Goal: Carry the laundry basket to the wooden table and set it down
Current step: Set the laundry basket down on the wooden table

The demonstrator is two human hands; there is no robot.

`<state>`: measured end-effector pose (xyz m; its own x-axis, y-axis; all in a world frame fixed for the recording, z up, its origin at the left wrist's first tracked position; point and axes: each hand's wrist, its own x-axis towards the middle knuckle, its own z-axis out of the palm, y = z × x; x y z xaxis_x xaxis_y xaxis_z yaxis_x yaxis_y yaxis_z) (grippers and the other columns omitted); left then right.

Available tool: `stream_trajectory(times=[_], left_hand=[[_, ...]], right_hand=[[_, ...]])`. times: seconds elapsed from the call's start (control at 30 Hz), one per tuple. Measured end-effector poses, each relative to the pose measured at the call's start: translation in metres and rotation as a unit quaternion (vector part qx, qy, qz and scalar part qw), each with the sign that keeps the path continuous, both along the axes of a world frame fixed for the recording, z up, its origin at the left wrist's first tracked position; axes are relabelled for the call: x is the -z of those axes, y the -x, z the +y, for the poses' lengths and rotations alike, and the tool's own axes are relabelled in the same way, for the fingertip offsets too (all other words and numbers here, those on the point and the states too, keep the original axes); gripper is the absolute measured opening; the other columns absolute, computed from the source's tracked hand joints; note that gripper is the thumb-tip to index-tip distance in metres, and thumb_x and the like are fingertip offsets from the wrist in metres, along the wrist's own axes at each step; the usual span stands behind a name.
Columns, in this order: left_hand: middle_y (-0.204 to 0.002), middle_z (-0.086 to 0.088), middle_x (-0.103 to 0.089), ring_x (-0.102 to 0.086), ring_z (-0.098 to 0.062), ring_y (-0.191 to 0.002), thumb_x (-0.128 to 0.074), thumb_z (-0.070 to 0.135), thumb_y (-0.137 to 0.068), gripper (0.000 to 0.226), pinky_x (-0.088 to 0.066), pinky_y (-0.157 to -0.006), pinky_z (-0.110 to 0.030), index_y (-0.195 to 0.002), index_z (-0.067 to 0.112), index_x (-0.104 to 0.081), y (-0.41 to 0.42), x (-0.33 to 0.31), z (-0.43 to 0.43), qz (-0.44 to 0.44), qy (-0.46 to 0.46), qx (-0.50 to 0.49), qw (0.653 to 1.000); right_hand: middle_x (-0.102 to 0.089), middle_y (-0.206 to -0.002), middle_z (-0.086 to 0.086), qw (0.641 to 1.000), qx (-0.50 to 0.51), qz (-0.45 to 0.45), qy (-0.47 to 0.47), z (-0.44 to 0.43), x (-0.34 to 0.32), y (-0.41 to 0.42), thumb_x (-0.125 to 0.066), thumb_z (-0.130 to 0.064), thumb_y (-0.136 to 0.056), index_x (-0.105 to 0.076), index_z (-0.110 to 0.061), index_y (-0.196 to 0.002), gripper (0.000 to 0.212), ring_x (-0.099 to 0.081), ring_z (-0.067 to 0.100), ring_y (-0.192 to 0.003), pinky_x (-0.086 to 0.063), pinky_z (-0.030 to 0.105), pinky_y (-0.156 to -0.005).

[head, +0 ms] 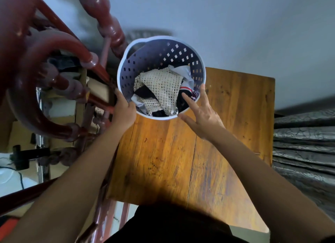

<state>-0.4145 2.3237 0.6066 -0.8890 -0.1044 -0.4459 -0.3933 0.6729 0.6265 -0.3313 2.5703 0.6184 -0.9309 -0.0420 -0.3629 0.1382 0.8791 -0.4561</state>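
A round white laundry basket [197, 61] with rows of small square holes in its wall sits at the far left corner of the wooden bench [181, 155], its far part hanging past the bench's far edge over the grey floor. Whether its base rests fully on the wood cannot be told from this angle. Inside lie crumpled clothes: a cream mesh garment [161, 90] on top, dark cloth beneath it, and a pale grey piece [183, 72] with a red and white striped band toward the right side.

The left hand [124, 110] is curled over the basket's near left rim, fingers wrapped on the outside and the thumb hooked over the edge, gripping it. The right hand [201, 116] is spread wide at the near right rim, fingers fanned and apart; one fingertip points in over the clothes, another lies along the rim's right side, and the palm is off the basket, holding nothing.

Both bare forearms reach in from the near edge of the view, above a dark garment on the person's body. To the left stands glossy reddish-brown turned wooden furniture [45, 65], close beside the basket. To the right of the bench hangs wrinkled grey fabric [304, 148]
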Motion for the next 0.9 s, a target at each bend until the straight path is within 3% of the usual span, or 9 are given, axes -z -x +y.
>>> stream_trajectory(times=[0.13, 0.23, 0.3, 0.4, 0.47, 0.57, 0.63, 0.73, 0.9], left_hand=[[-0.154, -0.022, -0.042, -0.051, -0.041, -0.128, -0.035, 0.014, -0.101, 0.071, -0.042, -0.095, -0.038, -0.161, 0.010, 0.002, 0.032, 0.009, -0.016, 0.001, 0.016, 0.012, 1.000], [-0.148, -0.023, -0.048, -0.053, -0.042, -0.126, -0.038, 0.022, -0.096, 0.069, -0.045, -0.100, -0.047, -0.159, 0.009, -0.012, 0.046, 0.014, -0.028, 0.020, 0.038, 0.020, 0.999], [-0.153, -0.025, -0.039, -0.044, -0.042, -0.137, -0.039, 0.032, -0.095, 0.070, -0.040, -0.108, -0.052, -0.157, 0.005, -0.018, 0.039, 0.015, -0.027, 0.056, 0.067, 0.040, 0.995], [-0.166, -0.020, -0.014, -0.014, -0.036, -0.153, -0.037, 0.041, -0.102, 0.067, -0.019, -0.121, -0.051, -0.159, 0.012, -0.021, 0.010, 0.007, -0.014, 0.122, 0.134, 0.117, 0.977], [-0.167, -0.015, -0.018, -0.011, -0.035, -0.154, -0.032, 0.048, -0.103, 0.059, -0.016, -0.122, -0.052, -0.155, 0.020, -0.035, -0.011, 0.003, -0.005, 0.157, 0.186, 0.205, 0.948], [-0.150, -0.019, -0.050, -0.031, -0.037, -0.148, -0.040, 0.052, -0.101, 0.056, -0.027, -0.117, -0.055, -0.135, 0.012, -0.060, -0.028, 0.012, -0.006, 0.204, 0.219, 0.341, 0.891], [-0.131, -0.019, -0.065, -0.046, -0.039, -0.138, -0.052, 0.049, -0.098, 0.052, -0.037, -0.111, -0.052, -0.120, 0.005, -0.068, -0.027, 0.018, -0.010, 0.224, 0.212, 0.357, 0.882], [-0.110, -0.018, -0.074, -0.058, -0.040, -0.125, -0.056, 0.044, -0.095, 0.047, -0.048, -0.101, -0.052, -0.104, 0.002, -0.074, -0.015, 0.020, -0.013, 0.247, 0.196, 0.343, 0.885], [-0.097, -0.019, -0.076, -0.065, -0.042, -0.113, -0.061, 0.037, -0.090, 0.041, -0.053, -0.093, -0.050, -0.095, -0.001, -0.076, 0.002, 0.023, -0.023, 0.282, 0.196, 0.353, 0.870]], right_hand=[[0.017, -0.179, 0.002, 1.000, 0.017, 0.013, 0.000, -0.018, 0.002, 0.022, -0.045, -0.065, -0.102, -0.027, -0.045, -0.164, 0.068, -0.040, 0.030, -0.155, -0.054, 0.048, -0.102], [0.014, -0.179, -0.002, 0.999, 0.037, 0.011, 0.012, -0.028, 0.001, 0.031, -0.049, -0.064, -0.101, -0.035, -0.043, -0.162, 0.066, -0.044, 0.026, -0.152, -0.053, 0.044, -0.099], [0.014, -0.179, -0.002, 0.999, 0.043, 0.013, 0.018, -0.030, 0.001, 0.033, -0.051, -0.063, -0.101, -0.037, -0.041, -0.161, 0.066, -0.048, 0.027, -0.149, -0.054, 0.043, -0.097], [0.013, -0.180, -0.002, 0.999, 0.044, 0.011, 0.026, -0.028, 0.000, 0.033, -0.053, -0.063, -0.100, -0.031, -0.035, -0.164, 0.073, -0.051, 0.029, -0.147, -0.055, 0.046, -0.098], [0.010, -0.180, -0.006, 0.999, 0.043, 0.003, 0.029, -0.021, -0.001, 0.033, -0.052, -0.063, -0.100, -0.020, -0.031, -0.168, 0.082, -0.054, 0.029, -0.144, -0.056, 0.047, -0.098], [0.003, -0.180, -0.008, 1.000, 0.016, 0.010, 0.022, -0.005, -0.001, 0.036, -0.050, -0.060, -0.102, -0.018, -0.028, -0.169, 0.081, -0.052, 0.030, -0.146, -0.056, 0.049, -0.101], [0.006, -0.180, -0.005, 1.000, -0.009, 0.017, 0.001, 0.004, 0.000, 0.038, -0.047, -0.059, -0.103, -0.024, -0.031, -0.167, 0.075, -0.042, 0.031, -0.154, -0.054, 0.053, -0.108], [0.009, -0.180, -0.005, 0.999, -0.015, 0.016, -0.026, 0.006, 0.002, 0.043, -0.046, -0.063, -0.101, -0.031, -0.036, -0.164, 0.070, -0.028, 0.031, -0.161, -0.052, 0.056, -0.110], [0.005, -0.180, -0.003, 0.999, 0.009, 0.028, -0.031, -0.006, 0.005, 0.051, -0.049, -0.064, -0.100, -0.039, -0.034, -0.161, 0.069, -0.025, 0.028, -0.163, -0.049, 0.055, -0.112]])
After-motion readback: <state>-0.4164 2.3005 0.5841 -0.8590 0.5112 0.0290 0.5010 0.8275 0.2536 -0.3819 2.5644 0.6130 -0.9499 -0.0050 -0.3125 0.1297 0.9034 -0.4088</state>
